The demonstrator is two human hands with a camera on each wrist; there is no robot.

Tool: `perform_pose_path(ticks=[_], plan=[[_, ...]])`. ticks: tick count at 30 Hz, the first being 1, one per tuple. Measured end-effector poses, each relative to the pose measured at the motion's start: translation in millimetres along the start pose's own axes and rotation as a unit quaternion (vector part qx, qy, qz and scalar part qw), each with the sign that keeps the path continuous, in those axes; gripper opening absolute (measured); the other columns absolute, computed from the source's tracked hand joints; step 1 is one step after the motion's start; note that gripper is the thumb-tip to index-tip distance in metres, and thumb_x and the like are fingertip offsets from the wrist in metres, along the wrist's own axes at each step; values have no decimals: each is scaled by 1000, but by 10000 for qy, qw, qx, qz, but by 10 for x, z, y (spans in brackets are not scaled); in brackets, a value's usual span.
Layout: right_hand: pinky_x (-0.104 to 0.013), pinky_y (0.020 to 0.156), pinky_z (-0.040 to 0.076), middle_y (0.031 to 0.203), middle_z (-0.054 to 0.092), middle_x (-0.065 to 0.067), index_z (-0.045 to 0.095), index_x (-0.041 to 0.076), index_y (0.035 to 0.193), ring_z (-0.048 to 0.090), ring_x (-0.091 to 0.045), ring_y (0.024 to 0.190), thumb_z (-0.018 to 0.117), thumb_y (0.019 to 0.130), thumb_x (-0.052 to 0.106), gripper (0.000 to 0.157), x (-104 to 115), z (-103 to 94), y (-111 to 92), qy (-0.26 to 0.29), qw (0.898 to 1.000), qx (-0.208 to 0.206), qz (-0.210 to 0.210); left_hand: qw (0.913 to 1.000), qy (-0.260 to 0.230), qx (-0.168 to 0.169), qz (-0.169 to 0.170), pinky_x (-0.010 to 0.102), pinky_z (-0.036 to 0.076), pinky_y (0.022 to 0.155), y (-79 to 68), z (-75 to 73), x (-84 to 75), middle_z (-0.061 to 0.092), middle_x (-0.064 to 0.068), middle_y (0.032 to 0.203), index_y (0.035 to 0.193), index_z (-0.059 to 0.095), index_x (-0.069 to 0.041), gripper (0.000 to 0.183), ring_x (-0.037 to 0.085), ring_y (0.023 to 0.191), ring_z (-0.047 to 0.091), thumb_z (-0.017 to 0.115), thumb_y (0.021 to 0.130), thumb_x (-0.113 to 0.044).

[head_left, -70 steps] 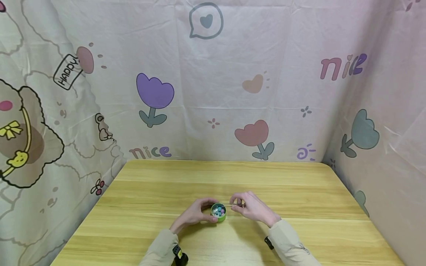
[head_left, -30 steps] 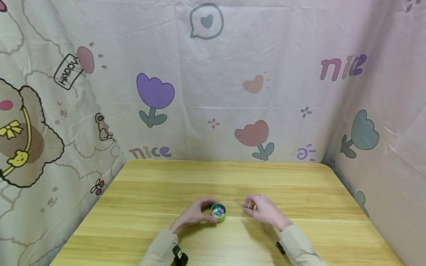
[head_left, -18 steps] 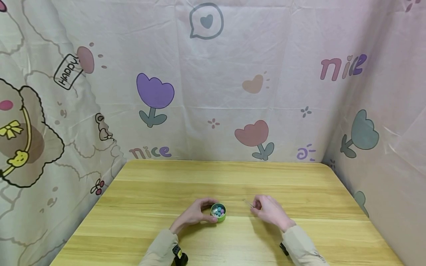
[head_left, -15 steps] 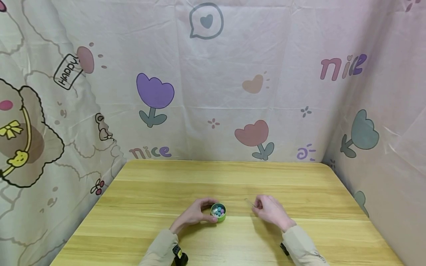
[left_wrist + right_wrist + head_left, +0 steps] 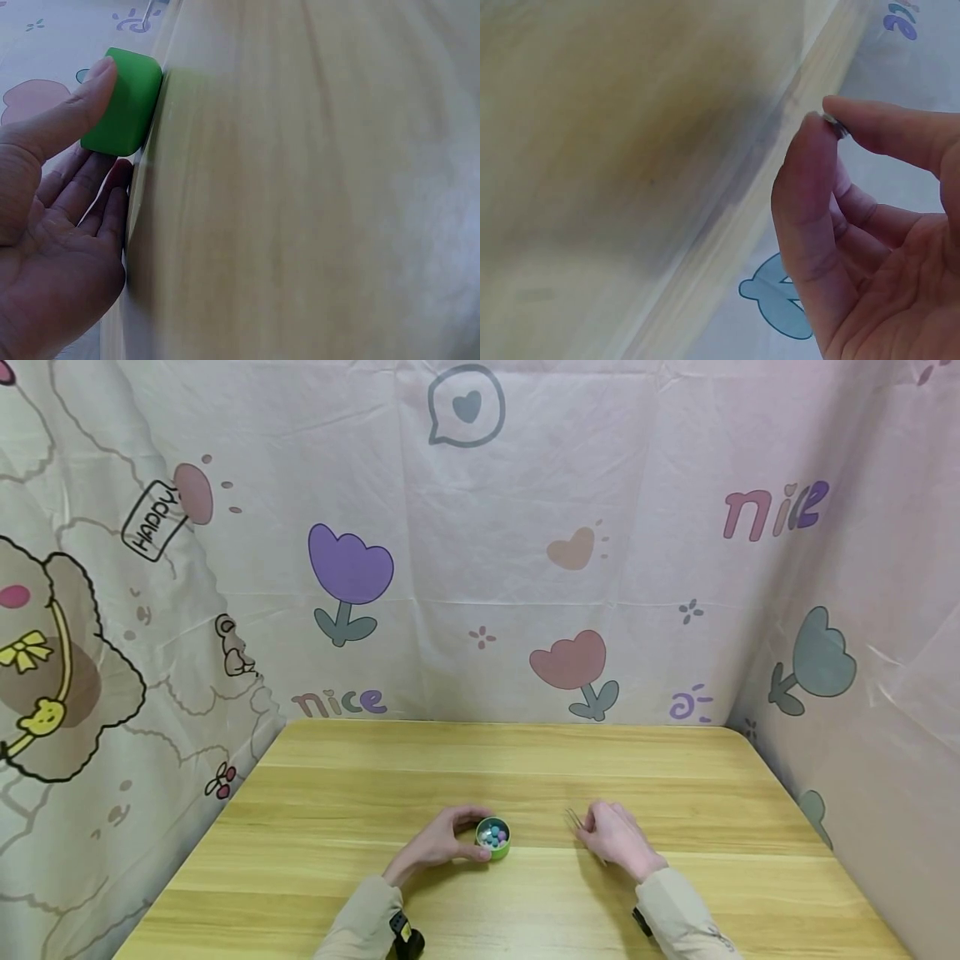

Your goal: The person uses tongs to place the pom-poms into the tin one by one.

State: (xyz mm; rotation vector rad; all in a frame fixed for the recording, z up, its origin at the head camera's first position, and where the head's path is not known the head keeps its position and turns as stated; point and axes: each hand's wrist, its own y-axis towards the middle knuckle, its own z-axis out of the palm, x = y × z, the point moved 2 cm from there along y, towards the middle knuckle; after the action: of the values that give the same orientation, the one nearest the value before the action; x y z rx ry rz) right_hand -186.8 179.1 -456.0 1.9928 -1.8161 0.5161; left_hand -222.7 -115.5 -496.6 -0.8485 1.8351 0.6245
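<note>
On the table, a small round green tub [image 5: 493,855] holds several blue, pink and pale beads [image 5: 494,837]. My left hand [image 5: 437,843] grips the tub from its left side, thumb in front and fingers behind. In the left wrist view the thumb presses the tub's smooth green wall [image 5: 132,101]. To the right and apart from the tub, my right hand [image 5: 617,841] pinches thin metal tweezers [image 5: 573,819], whose two prongs point up and left. Only a sliver of the tweezers [image 5: 837,127] shows between thumb and forefinger in the right wrist view.
The wood-grain table [image 5: 360,768] spreads out around both hands. A printed cloth [image 5: 465,527] hangs behind it and at both sides. Black wrist straps [image 5: 407,937] sit on the beige sleeves.
The right hand has drawn the tweezers to the right, from over the tub to a spot well apart from it, and their tips have tilted upward. Left hand and tub stay put.
</note>
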Motion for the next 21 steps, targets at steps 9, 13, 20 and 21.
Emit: perform_pose_path(ticks=[9,13,20,21], plan=[[-20,49,40,56,58,0,63,8,73,45,-8,39,77,82,9,17,-18,38,-14,79,9997,182,139,10000,-20,8,6,49,45,116,0,-2,0,62,24,134,135,56,4,60,41,130,55,82,82,-9],[-17,45,38,56,58,-1,63,8,72,43,-6,38,78,82,8,19,-24,54,-16,114,9995,238,179,10000,-15,-8,-7,52,44,116,1,0,5,62,24,134,135,56,5,60,42,131,54,82,82,-8],[-19,46,41,69,61,-4,60,4,79,48,-8,42,79,81,8,19,-28,50,-27,163,9991,310,222,10000,25,-20,3,52,44,116,4,0,8,62,24,134,135,55,5,61,41,131,54,82,82,-9],[-19,46,41,69,61,-4,61,4,80,48,-9,42,79,81,8,19,-29,50,-25,165,9991,311,218,10000,30,-26,2,51,44,116,4,-1,9,62,24,134,135,55,4,61,41,131,54,82,82,-9]])
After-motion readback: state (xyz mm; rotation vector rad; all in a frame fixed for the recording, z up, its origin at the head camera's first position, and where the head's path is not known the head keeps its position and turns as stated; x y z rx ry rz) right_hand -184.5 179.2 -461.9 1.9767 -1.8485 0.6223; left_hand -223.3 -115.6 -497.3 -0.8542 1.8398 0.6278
